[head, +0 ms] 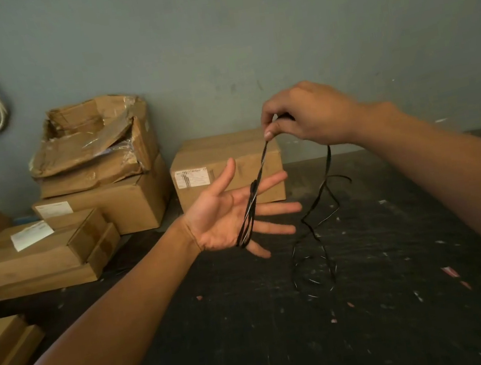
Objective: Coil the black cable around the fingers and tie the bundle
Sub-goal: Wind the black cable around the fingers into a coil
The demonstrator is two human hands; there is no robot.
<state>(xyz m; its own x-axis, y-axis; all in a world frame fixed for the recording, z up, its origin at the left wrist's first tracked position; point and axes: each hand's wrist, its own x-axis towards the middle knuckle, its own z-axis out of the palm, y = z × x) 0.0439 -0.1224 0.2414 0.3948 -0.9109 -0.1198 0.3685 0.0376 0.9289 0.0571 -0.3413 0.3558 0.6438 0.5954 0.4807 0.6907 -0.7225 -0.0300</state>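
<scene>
1. The left hand [222,219] is spread flat, palm up, gripping nothing; a few turns of the black cable [251,211] lie across its fingers.
2. The right hand [304,114] pinches the cable just above, drawn taut.
3. The slack trails onto the dark floor [284,330].
4. Keep tension even and lay each turn beside the last, so none slips off.

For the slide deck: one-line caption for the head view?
Right hand winds black cable around open left hand.
</scene>
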